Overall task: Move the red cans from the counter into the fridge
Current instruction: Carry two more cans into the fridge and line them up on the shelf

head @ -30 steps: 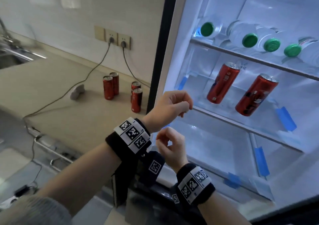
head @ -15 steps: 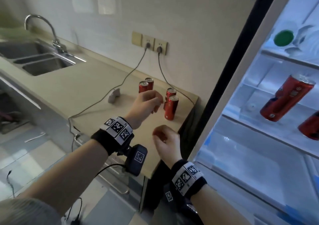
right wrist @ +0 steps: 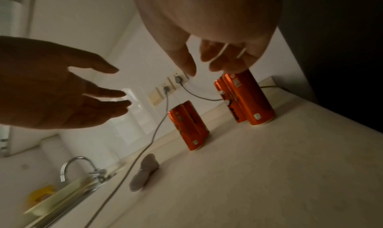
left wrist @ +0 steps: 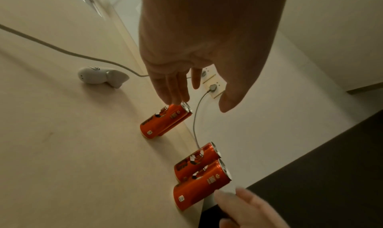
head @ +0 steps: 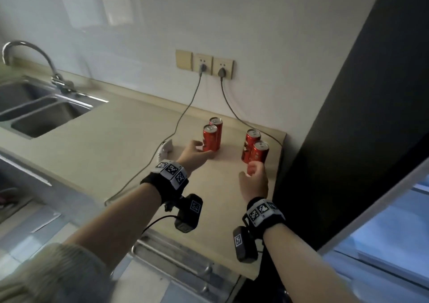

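Observation:
Four red cans stand upright on the beige counter (head: 130,140) in two pairs. The left pair (head: 210,137) (left wrist: 163,121) (right wrist: 188,126) is just in front of my left hand (head: 197,150) (left wrist: 202,102). That hand is open, with fingers and thumb spread toward the front can and gripping nothing. The right pair (head: 255,149) (left wrist: 199,171) (right wrist: 248,98) stands near the counter's right end. My right hand (head: 251,170) (right wrist: 209,70) hovers just short of its front can, fingers loosely spread and empty.
Two grey cables (head: 185,114) run from the wall sockets (head: 204,64) across the counter. A small white gadget (head: 166,148) lies left of the cans. The sink (head: 44,114) and tap are far left. The fridge's dark side (head: 343,128) borders the counter, and its open interior (head: 390,240) is at lower right.
The view swung from the open fridge to the counter. Both hands moved left and forward from the fridge front to the cans, and their fingers uncurled.

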Action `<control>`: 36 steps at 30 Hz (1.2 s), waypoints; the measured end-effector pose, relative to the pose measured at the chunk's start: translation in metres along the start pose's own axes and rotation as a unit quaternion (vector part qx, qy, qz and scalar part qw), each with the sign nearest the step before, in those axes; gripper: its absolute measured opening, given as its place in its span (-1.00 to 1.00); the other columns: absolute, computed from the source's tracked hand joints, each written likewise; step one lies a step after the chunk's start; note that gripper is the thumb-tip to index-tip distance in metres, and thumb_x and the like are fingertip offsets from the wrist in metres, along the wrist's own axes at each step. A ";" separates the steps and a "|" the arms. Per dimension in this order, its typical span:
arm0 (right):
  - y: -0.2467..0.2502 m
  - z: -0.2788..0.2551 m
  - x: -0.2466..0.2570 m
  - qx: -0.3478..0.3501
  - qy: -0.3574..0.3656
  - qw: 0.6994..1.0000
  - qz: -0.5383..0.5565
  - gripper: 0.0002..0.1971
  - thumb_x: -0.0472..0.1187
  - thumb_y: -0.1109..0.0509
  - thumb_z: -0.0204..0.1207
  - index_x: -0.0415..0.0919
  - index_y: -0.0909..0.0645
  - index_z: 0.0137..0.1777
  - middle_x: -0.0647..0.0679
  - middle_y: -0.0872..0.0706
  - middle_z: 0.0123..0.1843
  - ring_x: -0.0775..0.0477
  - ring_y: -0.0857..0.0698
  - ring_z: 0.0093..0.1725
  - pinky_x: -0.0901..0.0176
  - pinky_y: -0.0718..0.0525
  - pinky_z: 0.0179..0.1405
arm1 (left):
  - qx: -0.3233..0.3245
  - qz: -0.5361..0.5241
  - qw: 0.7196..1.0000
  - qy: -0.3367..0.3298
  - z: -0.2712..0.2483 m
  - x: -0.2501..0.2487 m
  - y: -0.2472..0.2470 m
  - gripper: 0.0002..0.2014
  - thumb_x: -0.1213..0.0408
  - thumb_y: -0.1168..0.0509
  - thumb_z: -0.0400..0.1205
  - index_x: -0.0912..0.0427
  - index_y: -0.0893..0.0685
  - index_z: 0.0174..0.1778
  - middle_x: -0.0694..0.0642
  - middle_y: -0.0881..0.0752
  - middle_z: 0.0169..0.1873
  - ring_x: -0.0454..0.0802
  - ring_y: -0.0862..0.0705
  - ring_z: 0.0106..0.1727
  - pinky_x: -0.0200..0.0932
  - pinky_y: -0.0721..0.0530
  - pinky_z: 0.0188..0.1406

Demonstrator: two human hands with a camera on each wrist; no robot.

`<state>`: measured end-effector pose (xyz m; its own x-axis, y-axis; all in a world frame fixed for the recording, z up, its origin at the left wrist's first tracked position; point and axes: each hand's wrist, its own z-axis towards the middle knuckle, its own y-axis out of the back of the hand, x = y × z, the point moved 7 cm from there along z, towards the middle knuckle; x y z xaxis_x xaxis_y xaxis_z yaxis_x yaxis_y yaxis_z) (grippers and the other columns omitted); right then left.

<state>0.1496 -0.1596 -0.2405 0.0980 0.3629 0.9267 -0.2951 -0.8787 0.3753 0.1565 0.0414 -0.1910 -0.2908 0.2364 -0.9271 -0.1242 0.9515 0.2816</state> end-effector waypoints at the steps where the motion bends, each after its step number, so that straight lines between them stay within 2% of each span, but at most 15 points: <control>1: 0.000 0.010 -0.008 -0.008 -0.028 1.000 -0.004 -0.59 -0.30 -0.41 0.45 -0.17 -0.48 0.30 -0.10 -0.63 0.16 -0.15 -0.65 0.10 0.21 -0.45 -0.04 | 0.002 0.001 1.000 0.008 0.010 0.002 0.001 -0.33 0.28 -0.44 0.53 0.27 -0.32 0.53 0.13 -0.63 0.04 0.02 -0.59 0.03 -0.05 -0.56 0.27; 4: 0.001 0.039 -0.029 -0.033 -0.093 0.995 -0.016 -0.42 -0.25 -0.55 0.34 -0.23 -0.44 0.35 -0.17 -0.63 0.27 -0.19 -0.69 0.15 0.21 -0.46 -0.06 | 0.005 0.012 0.999 0.033 0.038 0.006 -0.002 -0.25 0.29 -0.44 0.53 0.29 -0.23 0.59 0.23 -0.61 0.25 0.08 -0.58 0.18 -0.03 -0.55 0.38; 7: 0.004 0.064 -0.034 -0.051 -0.112 0.991 -0.045 -0.29 -0.19 -0.63 0.29 -0.28 -0.41 0.40 -0.22 -0.59 0.33 -0.21 -0.67 0.23 0.15 -0.52 0.03 | 0.000 0.017 0.999 0.045 0.062 0.008 -0.009 -0.27 0.31 -0.41 0.56 0.32 -0.20 0.60 0.28 -0.57 0.29 0.07 -0.55 0.13 -0.14 -0.54 0.16; 10: -0.004 0.093 -0.041 -0.054 -0.140 0.988 -0.044 -0.11 -0.14 -0.67 0.23 -0.29 -0.30 0.52 -0.26 -0.51 0.43 -0.26 -0.59 0.36 -0.04 -0.56 0.31 | -0.012 0.024 0.998 0.055 0.094 0.008 -0.018 -0.34 0.35 -0.41 0.57 0.37 -0.27 0.55 0.34 -0.52 0.41 0.14 -0.56 0.20 -0.16 -0.48 0.09; 12: -0.012 0.111 -0.043 -0.055 -0.144 0.987 -0.034 -0.06 -0.09 -0.70 0.16 -0.25 -0.30 0.49 -0.28 -0.52 0.43 -0.29 -0.61 0.34 -0.19 -0.59 0.32 | -0.019 0.022 0.997 0.071 0.114 0.008 -0.022 -0.32 0.35 -0.43 0.55 0.37 -0.27 0.54 0.32 -0.50 0.44 0.19 -0.56 0.34 -0.07 -0.51 0.21; 14: -0.017 0.125 -0.048 -0.058 -0.153 0.986 -0.029 -0.07 -0.11 -0.70 0.17 -0.27 -0.31 0.49 -0.29 -0.52 0.42 -0.30 -0.60 0.34 -0.16 -0.56 0.35 | -0.025 0.022 0.996 0.079 0.136 0.007 -0.027 -0.27 0.33 -0.49 0.50 0.34 -0.28 0.53 0.30 -0.52 0.43 0.22 -0.53 0.42 0.01 -0.50 0.36; 16: -0.021 0.135 -0.056 -0.063 -0.156 0.986 -0.016 -0.11 -0.14 -0.71 0.17 -0.30 -0.34 0.47 -0.28 -0.56 0.38 -0.28 -0.63 0.31 -0.08 -0.55 0.32 | -0.028 0.021 0.996 0.087 0.154 0.010 -0.032 -0.23 0.33 -0.55 0.42 0.28 -0.31 0.49 0.27 -0.55 0.40 0.22 -0.55 0.41 0.08 -0.53 0.41; 19: -0.030 0.144 -0.068 -0.056 -0.141 0.988 -0.003 -0.18 0.01 -0.70 0.02 -0.24 -0.53 0.30 -0.20 -0.75 0.14 -0.20 -0.78 0.08 0.02 -0.70 0.08 | -0.056 0.014 0.994 0.095 0.171 0.022 -0.033 -0.19 0.42 -0.60 0.32 0.26 -0.36 0.46 0.21 -0.57 0.35 0.18 -0.57 0.38 0.05 -0.55 0.38; 21: -0.033 0.145 -0.075 -0.058 -0.147 0.987 0.001 -0.22 -0.02 -0.70 0.04 -0.19 -0.52 0.29 -0.14 -0.76 0.06 -0.17 -0.79 -0.01 -0.01 -0.74 0.04 | -0.061 -0.001 0.992 0.108 0.179 0.033 -0.033 -0.23 0.48 -0.58 0.33 0.28 -0.39 0.44 0.23 -0.58 0.35 0.17 -0.58 0.38 0.02 -0.55 0.37; 23: -0.033 0.146 -0.077 -0.070 -0.156 0.985 0.000 -0.26 -0.14 -0.69 0.16 -0.12 -0.46 0.35 -0.07 -0.71 0.06 -0.14 -0.73 0.00 -0.04 -0.69 0.14 | -0.044 0.005 0.992 0.117 0.186 0.040 -0.035 -0.28 0.46 -0.56 0.37 0.28 -0.42 0.43 0.23 -0.59 0.36 0.17 -0.58 0.38 -0.01 -0.53 0.32; 26: -0.032 0.143 -0.080 -0.078 -0.165 0.983 -0.010 -0.34 -0.13 -0.66 0.20 -0.04 -0.51 0.32 -0.07 -0.76 0.07 -0.16 -0.75 0.05 -0.07 -0.68 0.21 | -0.027 0.014 0.993 0.114 0.195 0.045 -0.036 -0.33 0.38 -0.57 0.38 0.23 -0.47 0.41 0.21 -0.62 0.35 0.16 -0.60 0.35 -0.08 -0.50 0.21; 30: -0.027 0.134 -0.081 -0.100 -0.171 0.980 -0.012 -0.38 -0.12 -0.66 0.20 -0.03 -0.57 0.29 0.02 -0.71 -0.04 -0.14 -0.74 0.04 0.03 -0.63 0.17 | -0.020 0.036 0.995 0.087 0.197 0.048 -0.033 -0.38 0.31 -0.57 0.41 0.22 -0.51 0.38 0.17 -0.66 0.30 0.15 -0.63 0.32 -0.14 -0.49 0.18; 33: -0.025 0.120 -0.077 -0.104 -0.174 0.979 -0.014 -0.45 -0.08 -0.66 0.22 -0.04 -0.59 0.22 0.03 -0.70 -0.07 -0.15 -0.75 0.02 0.09 -0.61 0.11 | -0.004 0.049 0.997 0.061 0.186 0.054 -0.031 -0.38 0.19 -0.60 0.34 0.13 -0.57 0.31 0.13 -0.72 0.21 0.11 -0.69 0.21 -0.05 -0.62 0.25; 36: -0.025 0.101 -0.064 -0.105 -0.158 0.982 0.011 -0.50 -0.09 -0.64 0.28 -0.05 -0.59 0.21 0.02 -0.74 -0.04 -0.11 -0.75 0.02 0.19 -0.54 0.01 | 0.023 0.038 0.999 0.026 0.169 0.058 -0.030 -0.41 0.17 -0.61 0.33 0.09 -0.61 0.27 0.06 -0.75 0.11 0.04 -0.71 0.11 -0.08 -0.62 0.15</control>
<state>0.2468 -0.1923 -0.3075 0.3706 0.2015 0.9067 -0.4857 -0.7900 0.3741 0.3032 0.0596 -0.2954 -0.3469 0.2986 -0.8891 -0.0571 0.9395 0.3378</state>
